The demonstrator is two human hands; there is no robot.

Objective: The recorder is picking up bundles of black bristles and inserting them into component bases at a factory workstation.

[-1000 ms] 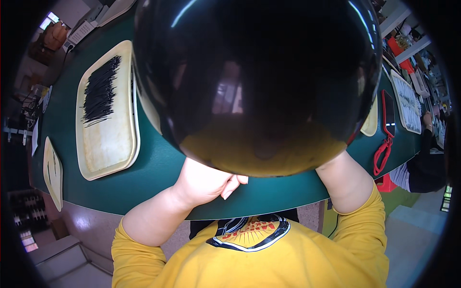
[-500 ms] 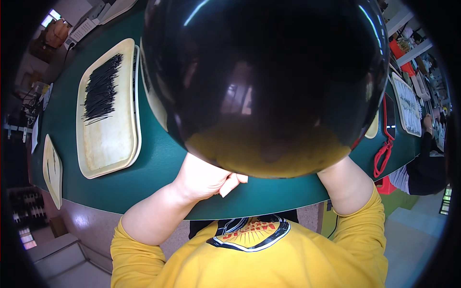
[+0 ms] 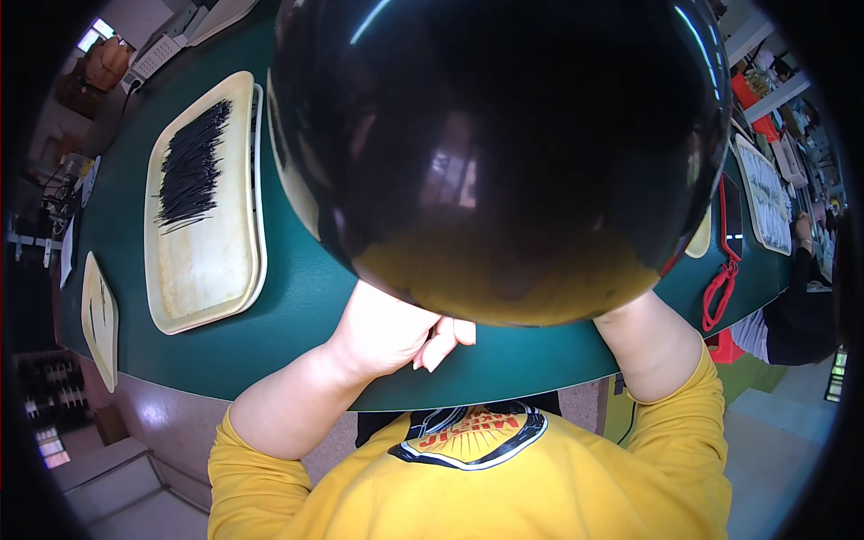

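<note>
A large glossy black dome (image 3: 504, 171), perhaps a lamp shade, fills the middle of the view and covers most of what lies in front of me. At its lower left edge, my left hand (image 3: 385, 335) is over the green table with its fingers curled in. Whatever those fingers hold, if anything, is out of sight. My right hand (image 3: 627, 310) reaches under the dome from the right. Only its wrist side shows; the fingers are hidden.
To the left, stacked cream trays (image 3: 202, 283) carry a bundle of thin black strips (image 3: 191, 166). A smaller tray (image 3: 94, 310) sits at the table's left edge. Rightward are a phone (image 3: 731, 220) with a red strap (image 3: 715, 297), a loaded tray (image 3: 763, 193) and a co-worker's hand (image 3: 802, 227).
My left hand's fingers have shifted slightly to the right, with a little more of them showing below the dome. The dome appears slightly shifted. The trays stay put.
</note>
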